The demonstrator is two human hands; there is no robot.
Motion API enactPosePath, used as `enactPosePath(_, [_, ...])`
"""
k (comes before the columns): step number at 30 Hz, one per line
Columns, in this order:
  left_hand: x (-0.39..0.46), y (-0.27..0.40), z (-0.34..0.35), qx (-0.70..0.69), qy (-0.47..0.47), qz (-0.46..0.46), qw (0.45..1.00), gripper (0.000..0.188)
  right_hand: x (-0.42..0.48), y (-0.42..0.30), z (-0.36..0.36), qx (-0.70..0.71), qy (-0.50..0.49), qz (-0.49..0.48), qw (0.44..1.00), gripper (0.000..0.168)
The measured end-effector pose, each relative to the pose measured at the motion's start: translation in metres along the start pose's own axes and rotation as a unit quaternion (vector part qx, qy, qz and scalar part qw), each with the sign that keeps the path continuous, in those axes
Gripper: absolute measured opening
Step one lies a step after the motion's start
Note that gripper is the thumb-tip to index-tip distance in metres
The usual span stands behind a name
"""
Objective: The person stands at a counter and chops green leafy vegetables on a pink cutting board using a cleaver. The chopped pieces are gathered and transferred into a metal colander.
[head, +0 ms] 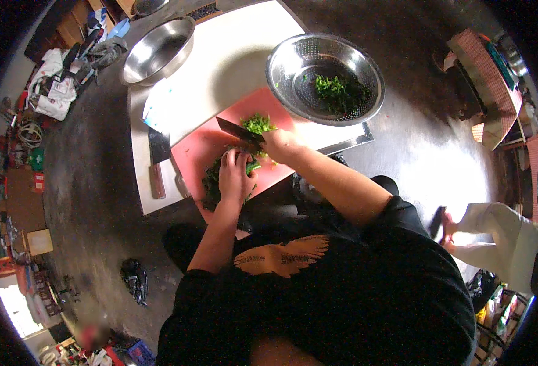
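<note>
My right hand (280, 145) is closed round the handle of a cleaver-like kitchen knife (238, 131), its dark blade pointing to the upper left over a pink cutting board (196, 146). Under my left hand (235, 176) lies a bunch of dark leafy greens (212, 183), pressed on the board with curled fingers. Chopped light-green pieces (257, 122) lie just beyond the blade. Cut greens (333, 89) also lie inside a perforated steel colander (292, 82), past the board's upper right corner. The blade hides part of the board.
The white table (232, 50) carries a steel bowl (159, 52) at its upper left. A second knife with a wooden handle (157, 181) lies left of the board, near a white plastic bag (158, 107). A person in light trousers (502, 242) is at the right.
</note>
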State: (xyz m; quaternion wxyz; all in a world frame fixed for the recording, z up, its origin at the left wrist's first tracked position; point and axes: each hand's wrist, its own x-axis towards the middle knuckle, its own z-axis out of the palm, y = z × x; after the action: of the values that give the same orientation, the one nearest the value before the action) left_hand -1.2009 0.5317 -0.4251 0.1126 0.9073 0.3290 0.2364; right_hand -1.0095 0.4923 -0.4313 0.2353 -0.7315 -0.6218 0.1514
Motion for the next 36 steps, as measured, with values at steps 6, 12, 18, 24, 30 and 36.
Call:
enactPosePath(6, [0.001, 0.001, -0.001, -0.007, 0.037, 0.03, 0.999, 0.035, 0.012, -0.005, -0.063, 0.008, -0.034, 0.058, 0.998, 0.034])
enactPosePath(12, [0.0, 0.002, -0.002, -0.02, 0.028, 0.023, 0.999, 0.034, 0.015, 0.011, -0.041, -0.023, -0.046, 0.065, 0.997, 0.027])
enactPosePath(18, [0.003, 0.009, -0.013, -0.041, 0.028, 0.009, 0.999, 0.034, 0.016, 0.007, -0.039, 0.015, -0.049, 0.115, 0.992, 0.027])
enactPosePath(24, [0.004, 0.007, -0.009, -0.03, 0.026, 0.02, 0.999, 0.034, 0.014, 0.01, -0.078, -0.02, 0.003, 0.098, 0.995, 0.031])
enactPosePath(30, [0.004, 0.011, -0.018, -0.046, 0.026, 0.024, 0.998, 0.033, 0.002, 0.013, -0.049, -0.041, -0.044, 0.145, 0.988, 0.03])
enactPosePath(36, [0.001, -0.002, 0.0, -0.057, 0.018, 0.027, 0.998, 0.035, 0.002, 0.011, -0.056, -0.029, -0.025, 0.119, 0.992, 0.034])
